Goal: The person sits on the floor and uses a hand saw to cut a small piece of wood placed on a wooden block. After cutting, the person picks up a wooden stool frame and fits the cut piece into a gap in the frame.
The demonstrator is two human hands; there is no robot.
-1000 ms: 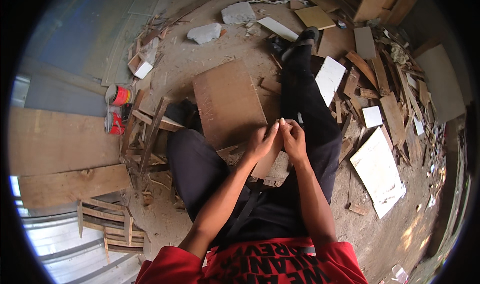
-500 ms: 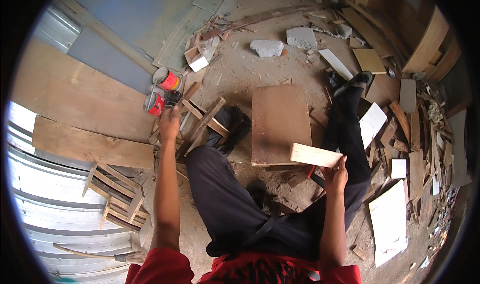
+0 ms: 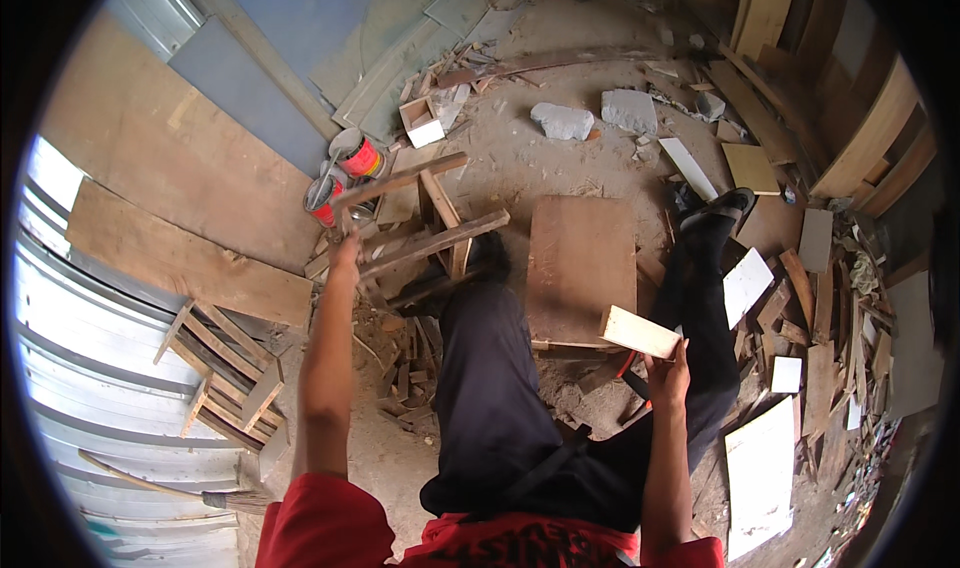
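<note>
My right hand (image 3: 668, 373) is closed on one end of a short pale wooden board (image 3: 638, 334), raised over the near right corner of a brown wooden block-like panel (image 3: 582, 253). On the left, my left hand (image 3: 345, 253), somewhat blurred, grips the near left end of a rough wooden frame (image 3: 432, 230) made of nailed strips. The frame is tilted, above the ground beside my bent left knee. Below the pale board, partly hidden by my leg, lies a red and black tool (image 3: 628, 366) of a kind I cannot make out.
Two red paint cans (image 3: 357, 155) stand beyond my left hand. Concrete chunks (image 3: 562, 121) lie farther ahead. Wood scraps (image 3: 815, 338) and white panels (image 3: 762, 473) litter the right. A slatted wooden piece (image 3: 225, 373) and a broom (image 3: 235, 500) are at left.
My left hand has moved back from beside the paint cans and now has the wooden frame, which has risen and turned. The pale board has tilted slightly in my right hand. The view has shifted.
</note>
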